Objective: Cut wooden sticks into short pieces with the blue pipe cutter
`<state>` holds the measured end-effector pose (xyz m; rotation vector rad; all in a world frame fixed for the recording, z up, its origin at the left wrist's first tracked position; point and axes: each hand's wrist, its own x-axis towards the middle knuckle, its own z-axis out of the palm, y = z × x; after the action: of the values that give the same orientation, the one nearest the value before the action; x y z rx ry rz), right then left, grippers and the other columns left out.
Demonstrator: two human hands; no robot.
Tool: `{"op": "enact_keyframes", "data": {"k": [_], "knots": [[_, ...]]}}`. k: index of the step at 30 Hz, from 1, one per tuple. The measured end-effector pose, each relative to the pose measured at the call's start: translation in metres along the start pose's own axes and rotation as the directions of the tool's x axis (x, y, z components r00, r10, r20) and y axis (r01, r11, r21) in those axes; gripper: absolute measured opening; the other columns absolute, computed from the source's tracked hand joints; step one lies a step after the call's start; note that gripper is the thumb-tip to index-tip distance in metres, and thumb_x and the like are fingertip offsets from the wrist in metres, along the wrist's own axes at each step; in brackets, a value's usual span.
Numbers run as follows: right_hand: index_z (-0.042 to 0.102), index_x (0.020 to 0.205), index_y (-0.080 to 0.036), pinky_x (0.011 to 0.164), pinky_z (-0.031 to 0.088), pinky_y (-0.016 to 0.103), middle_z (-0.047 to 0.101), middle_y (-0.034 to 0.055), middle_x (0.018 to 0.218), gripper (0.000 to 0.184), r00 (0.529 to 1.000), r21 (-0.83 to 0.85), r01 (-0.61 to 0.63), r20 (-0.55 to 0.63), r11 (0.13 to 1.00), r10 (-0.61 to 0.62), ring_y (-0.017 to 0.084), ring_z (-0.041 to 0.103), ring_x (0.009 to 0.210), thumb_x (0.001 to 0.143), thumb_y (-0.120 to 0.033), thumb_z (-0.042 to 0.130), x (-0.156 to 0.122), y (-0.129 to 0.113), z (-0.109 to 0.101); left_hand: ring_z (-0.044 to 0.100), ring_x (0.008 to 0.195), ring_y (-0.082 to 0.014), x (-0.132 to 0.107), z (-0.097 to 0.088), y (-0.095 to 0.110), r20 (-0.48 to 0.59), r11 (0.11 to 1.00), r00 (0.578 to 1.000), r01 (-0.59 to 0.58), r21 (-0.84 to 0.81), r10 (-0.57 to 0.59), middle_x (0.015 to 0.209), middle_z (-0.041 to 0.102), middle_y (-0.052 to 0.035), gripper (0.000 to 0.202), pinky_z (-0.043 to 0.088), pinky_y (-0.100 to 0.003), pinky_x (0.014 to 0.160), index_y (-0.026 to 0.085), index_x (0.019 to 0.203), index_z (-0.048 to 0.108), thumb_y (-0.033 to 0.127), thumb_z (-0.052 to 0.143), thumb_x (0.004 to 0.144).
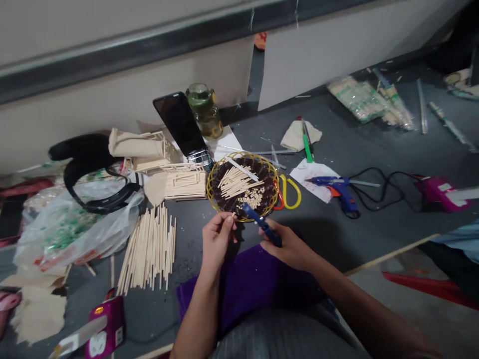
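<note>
My left hand [220,233] is closed in a pinch on the end of a thin wooden stick, of which only a pale tip shows by the thumb. In my right hand [288,244] is a pair of blue-handled cutting pliers [267,227], its head pointing to the upper left at the near rim of a basket. That brown woven basket [210,187] has a yellow rim. Inside it lie many cut wooden sticks [236,182] and a heap of tiny wooden bits [254,197]. Yellow-handled scissors [292,194] lie against the basket's right side.
Long sticks [151,247] are spread at left, near a plastic bag [86,234]. Stick-built models [185,183], a propped phone [179,122] and a green bottle [204,112] stand behind. A blue glue gun [339,189], its cord and a green knife [307,144] are at right.
</note>
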<state>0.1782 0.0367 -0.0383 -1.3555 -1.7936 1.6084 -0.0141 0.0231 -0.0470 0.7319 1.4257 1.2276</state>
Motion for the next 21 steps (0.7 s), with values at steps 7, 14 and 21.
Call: {"op": "enact_keyframes", "data": {"k": [7, 14, 21], "knots": [[0.054, 0.089, -0.02, 0.065, 0.046, 0.028, 0.055, -0.0026, 0.07, 0.022, 0.998, 0.375, -0.019, -0.049, 0.927, 0.04, 0.014, 0.055, 0.064, 0.081, -0.039, 0.063, -0.009, 0.006, -0.002, 0.049, 0.045, -0.0065, -0.001, 0.0, 0.002, -0.03, 0.997, 0.996, -0.082, 0.002, 0.082, 0.066, 0.06, 0.002, 0.031, 0.046, -0.019, 0.043, 0.015, 0.08, 0.067, 0.045, 0.072, 0.075], [0.058, 0.094, -0.021, 0.076, 0.051, 0.034, 0.065, 0.0033, 0.083, 0.026, 0.997, 0.337, 0.05, -0.075, 0.94, -0.026, 0.018, 0.062, 0.078, 0.082, -0.042, 0.065, -0.018, 0.0, 0.007, 0.05, 0.045, -0.0059, 0.0, -0.001, -0.001, -0.022, 0.992, 0.992, -0.126, -0.004, 0.126, 0.069, 0.062, 0.002, 0.027, 0.044, -0.019, 0.045, 0.015, 0.087, 0.068, 0.041, 0.07, 0.079], [0.058, 0.099, -0.02, 0.073, 0.051, 0.031, 0.063, 0.0028, 0.087, 0.027, 0.996, 0.356, 0.044, -0.089, 0.933, -0.013, 0.016, 0.06, 0.076, 0.08, -0.038, 0.066, -0.019, 0.004, 0.008, 0.049, 0.048, -0.0057, 0.0, -0.001, -0.002, -0.009, 0.992, 0.995, -0.096, -0.084, 0.095, 0.068, 0.059, 0.0029, 0.033, 0.046, -0.018, 0.046, 0.015, 0.1, 0.069, 0.04, 0.07, 0.078]]}}
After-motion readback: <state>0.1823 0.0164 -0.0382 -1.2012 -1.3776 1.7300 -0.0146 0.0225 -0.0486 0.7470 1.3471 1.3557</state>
